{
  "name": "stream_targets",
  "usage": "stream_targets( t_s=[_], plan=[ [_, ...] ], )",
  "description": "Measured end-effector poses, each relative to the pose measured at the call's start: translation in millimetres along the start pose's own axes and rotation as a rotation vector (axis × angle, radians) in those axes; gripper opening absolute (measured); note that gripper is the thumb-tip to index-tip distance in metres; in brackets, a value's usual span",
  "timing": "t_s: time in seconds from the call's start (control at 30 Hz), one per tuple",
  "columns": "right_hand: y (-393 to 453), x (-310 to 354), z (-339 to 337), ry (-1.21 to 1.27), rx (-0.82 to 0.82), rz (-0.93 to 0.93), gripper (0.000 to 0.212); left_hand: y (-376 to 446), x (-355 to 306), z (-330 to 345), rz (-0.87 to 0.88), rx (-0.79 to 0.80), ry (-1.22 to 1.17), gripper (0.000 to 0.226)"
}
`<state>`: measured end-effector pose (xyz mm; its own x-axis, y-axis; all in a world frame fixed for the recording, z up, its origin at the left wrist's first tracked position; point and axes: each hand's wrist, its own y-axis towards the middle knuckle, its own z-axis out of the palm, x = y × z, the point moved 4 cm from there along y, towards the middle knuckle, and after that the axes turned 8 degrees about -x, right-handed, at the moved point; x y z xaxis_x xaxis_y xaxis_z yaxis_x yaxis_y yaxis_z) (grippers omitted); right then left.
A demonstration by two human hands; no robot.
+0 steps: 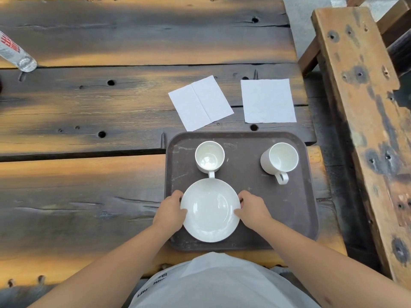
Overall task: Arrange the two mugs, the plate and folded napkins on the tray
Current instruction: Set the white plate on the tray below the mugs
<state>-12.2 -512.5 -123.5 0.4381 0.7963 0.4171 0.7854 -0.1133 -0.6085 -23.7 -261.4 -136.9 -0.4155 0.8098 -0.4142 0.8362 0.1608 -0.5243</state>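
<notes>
Head cam only, so one angle to go on. Stuff that's hard to see first: the plastic bottle (16,55) at the far left is cut off by the frame edge, only its lower part and a bit of red label show. The near edge of the tray (298,218) is partly hidden behind the person's pale shirt (222,283), and the print on that shirt is too small to read.

Both hands are on the plate (210,210). The left hand (171,211) has its fingers curled round the left rim with the thumb on top, and the right hand (252,208) does the same on the right rim. Can't tell if the plate is resting on the tray or lifted slightly.

Plate is glossy white, round and shallow. Just beyond the fingertips sits the left mug (209,157), its handle pointing back at the plate rim, nearly touching it. The right mug (279,158) stands well off to the right of the right hand's fingers. Tray is dark brown, scuffed, with rounded corners.

Further past the mugs, off the tray, two flat white napkins lie on the table (89,107) of weathered, knotty planks: the creased napkin (200,103) and the square napkin (268,101).
</notes>
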Motion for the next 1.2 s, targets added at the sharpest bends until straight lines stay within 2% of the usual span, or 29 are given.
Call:
stream_targets(
  t_s=[0.2, 0.37, 0.57, 0.73, 1.03, 1.2],
  plan=[
    [-4, 2, -3, 0.021, 0.003, 0.016, 0.015, -3, -1, 1, -0.011, 0.015, -0.017, 0.032],
    [-11, 11, -9, -0.044, -0.054, -0.055, 0.04, -6, -4, -11, 0.013, -0.023, 0.036, 0.053],
    [-22, 31, -19, -0.406, -0.071, -0.299, 0.073, -11, -16, -34, 0.226, -0.115, 0.299, 0.075],
    [-32, 43, -27, -0.487, -0.096, -0.33, 0.103, -21, -34, -58, 0.346, -0.195, 0.442, 0.082],
    [-32, 75, -77, -0.366, -0.257, -0.331, 0.104, -20, -67, -108, 0.413, -0.229, 0.431, 0.093],
    [-18, 104, -94, -0.348, -0.282, -0.368, 0.102, 2, -82, -134, 0.436, -0.25, 0.454, 0.093]
  ],
)
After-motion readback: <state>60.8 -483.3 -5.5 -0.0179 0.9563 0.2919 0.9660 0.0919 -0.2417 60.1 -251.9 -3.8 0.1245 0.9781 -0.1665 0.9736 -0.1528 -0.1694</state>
